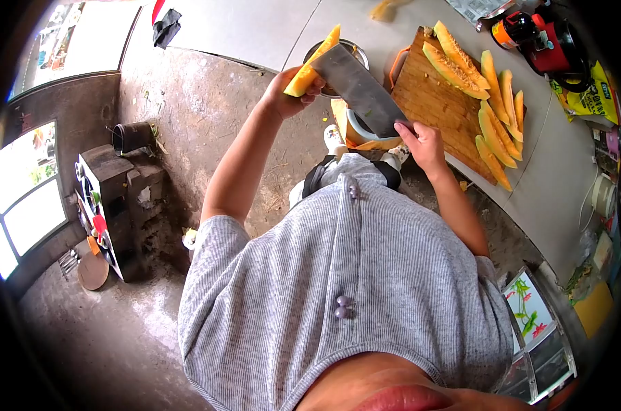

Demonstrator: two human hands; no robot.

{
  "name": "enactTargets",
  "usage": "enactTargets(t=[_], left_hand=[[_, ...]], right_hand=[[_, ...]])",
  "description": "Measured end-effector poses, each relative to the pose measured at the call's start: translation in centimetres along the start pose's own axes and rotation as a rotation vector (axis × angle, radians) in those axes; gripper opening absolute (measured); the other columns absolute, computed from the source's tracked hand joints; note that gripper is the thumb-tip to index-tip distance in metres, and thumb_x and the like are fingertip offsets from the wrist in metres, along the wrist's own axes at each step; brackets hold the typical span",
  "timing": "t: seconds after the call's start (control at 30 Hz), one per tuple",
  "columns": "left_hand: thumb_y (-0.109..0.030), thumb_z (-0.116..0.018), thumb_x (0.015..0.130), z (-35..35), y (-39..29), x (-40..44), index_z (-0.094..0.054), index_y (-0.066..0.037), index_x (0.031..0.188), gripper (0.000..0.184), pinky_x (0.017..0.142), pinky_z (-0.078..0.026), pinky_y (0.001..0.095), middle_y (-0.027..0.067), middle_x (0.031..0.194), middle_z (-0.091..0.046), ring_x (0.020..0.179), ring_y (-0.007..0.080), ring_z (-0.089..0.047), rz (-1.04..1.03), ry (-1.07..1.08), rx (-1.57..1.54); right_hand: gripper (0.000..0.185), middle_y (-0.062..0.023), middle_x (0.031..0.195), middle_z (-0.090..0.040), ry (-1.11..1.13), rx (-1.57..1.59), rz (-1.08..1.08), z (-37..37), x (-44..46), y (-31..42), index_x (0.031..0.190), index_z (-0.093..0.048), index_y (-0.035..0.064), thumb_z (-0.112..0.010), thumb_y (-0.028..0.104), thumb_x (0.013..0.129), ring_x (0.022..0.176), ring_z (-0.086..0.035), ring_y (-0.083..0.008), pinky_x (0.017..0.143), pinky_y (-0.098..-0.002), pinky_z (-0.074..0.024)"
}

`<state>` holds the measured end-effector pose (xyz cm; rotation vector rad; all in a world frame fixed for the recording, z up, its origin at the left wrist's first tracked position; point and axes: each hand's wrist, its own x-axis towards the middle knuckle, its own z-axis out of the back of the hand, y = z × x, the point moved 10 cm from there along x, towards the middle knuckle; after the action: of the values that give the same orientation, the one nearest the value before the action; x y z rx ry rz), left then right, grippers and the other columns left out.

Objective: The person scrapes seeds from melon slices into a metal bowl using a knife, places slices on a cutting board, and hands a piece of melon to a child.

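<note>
My left hand point(293, 92) grips an orange-fleshed melon slice point(330, 46), held tilted upward. The handle of a wide-bladed cleaver point(362, 89) is in my right hand point(425, 145). Its blade slants up toward the slice, with the far end against or very close to the flesh; contact is hard to tell. Behind the blade, a round metal bowl point(360, 56) is partly hidden. To the right lies a wooden cutting board point(420, 103), bearing several melon slices point(454, 72) along its far and right sides.
Below the cleaver stands a lined bin point(355, 130), partly covered by the blade. Beyond the board are a dark bottle point(516, 31), a red and black pot point(555, 51) and a yellow packet point(594, 96). The grey tiled counter point(540, 175) edges the right side.
</note>
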<state>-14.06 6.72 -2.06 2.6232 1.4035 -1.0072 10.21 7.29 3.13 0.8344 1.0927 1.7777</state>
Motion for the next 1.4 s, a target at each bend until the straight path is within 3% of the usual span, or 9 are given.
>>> enactTargets(t=[0.17,0.23,0.43,0.53,0.77,0.97,1.03,1.17,1.4], left_hand=[[-0.022,-0.035,0.091,-0.5,0.7,-0.7,-0.047,0.001,0.105,0.029,0.045,-0.037,0.0202,0.0127,0.081,-0.053,0.060,0.0137,-0.048,-0.030,-0.034,-0.172],[-0.020,-0.034,0.091,-0.2,1.0,-0.9,-0.047,0.001,0.105,0.029,0.044,-0.036,0.0197,0.0127,0.081,-0.052,0.060,0.0134,-0.048,-0.036,-0.004,-0.244],[-0.022,-0.049,0.085,0.2,2.2,-1.4,-0.048,0.001,0.107,0.031,0.043,-0.035,0.0193,0.0078,0.082,-0.046,0.059,0.0106,-0.043,-0.002,0.030,-0.258],[-0.020,-0.036,0.090,-0.9,2.3,-2.0,-0.048,0.001,0.103,0.028,0.040,-0.033,0.0189,0.0081,0.077,-0.047,0.056,0.0112,-0.043,0.004,0.069,-0.315],[-0.022,-0.036,0.090,-1.1,2.1,-2.9,-0.047,-0.001,0.098,0.024,0.039,-0.032,0.0185,0.0070,0.075,-0.045,0.056,0.0111,-0.043,0.016,0.059,-0.352],[-0.028,-0.036,0.092,0.9,1.5,-3.1,-0.048,-0.004,0.102,0.029,0.044,-0.038,0.0248,0.0084,0.073,-0.051,0.055,0.0151,-0.047,-0.019,-0.177,0.045],[-0.037,-0.035,0.094,2.9,0.0,-3.6,-0.049,-0.007,0.103,0.035,0.044,-0.035,0.0224,0.0078,0.075,-0.055,0.056,0.0131,-0.048,-0.129,-0.463,0.349],[-0.037,-0.037,0.094,3.2,-1.7,-3.5,-0.049,-0.010,0.104,0.031,0.050,-0.045,0.0257,0.0091,0.079,-0.058,0.063,0.0151,-0.057,-0.229,-0.511,0.536],[-0.035,-0.039,0.095,4.3,-2.9,-3.4,-0.048,-0.010,0.106,0.029,0.050,-0.048,0.0281,0.0077,0.081,-0.057,0.063,0.0164,-0.059,-0.271,-0.507,0.617]], right_hand=[[0.019,0.0001,0.052,-0.049,0.032,-0.008,-0.133,-0.4,0.2,-2.4,0.082,-0.064,-0.0041,-0.065,0.015,0.084,0.047,-0.043,-0.0047,0.044,-0.0228,-0.0349],[0.024,-0.0150,0.068,-0.063,0.092,-0.134,-0.262,-0.9,0.0,-4.0,0.077,-0.063,-0.0010,-0.065,0.022,0.083,0.059,-0.062,-0.0219,0.054,-0.0295,-0.0457],[0.021,-0.0151,0.072,-0.064,0.084,0.001,-0.096,-1.0,0.4,-1.2,0.081,-0.065,-0.0004,-0.065,0.020,0.082,0.063,-0.063,-0.0222,0.057,-0.0286,-0.0465],[0.020,-0.0153,0.072,-0.064,0.116,0.003,-0.082,-1.5,0.7,-1.9,0.081,-0.064,-0.0009,-0.066,0.019,0.082,0.063,-0.064,-0.0224,0.057,-0.0286,-0.0467],[0.021,-0.0129,0.061,-0.059,0.035,0.034,-0.184,-1.5,1.0,-5.4,0.079,-0.062,-0.0024,-0.065,0.018,0.082,0.052,-0.056,-0.0182,0.052,-0.0290,-0.0427],[0.025,-0.0078,0.051,-0.048,-0.033,0.088,-0.216,-0.5,0.8,-4.5,0.072,-0.060,-0.0020,-0.065,0.019,0.083,0.046,-0.045,-0.0122,0.046,-0.0284,-0.0378],[0.029,-0.0081,0.048,-0.047,0.060,0.119,-0.290,-0.9,0.6,-4.2,0.069,-0.058,-0.0021,-0.065,0.022,0.083,0.044,-0.044,-0.0118,0.044,-0.0291,-0.0366],[0.034,-0.0103,0.048,-0.047,0.103,0.027,-0.236,-0.9,1.0,-3.5,0.066,-0.057,-0.0021,-0.065,0.026,0.083,0.042,-0.043,-0.0138,0.043,-0.0299,-0.0361],[0.035,-0.0157,0.052,-0.049,0.049,-0.105,-0.174,-0.2,1.7,-2.7,0.066,-0.056,-0.0016,-0.064,0.028,0.083,0.042,-0.044,-0.0218,0.044,-0.0330,-0.0367]])
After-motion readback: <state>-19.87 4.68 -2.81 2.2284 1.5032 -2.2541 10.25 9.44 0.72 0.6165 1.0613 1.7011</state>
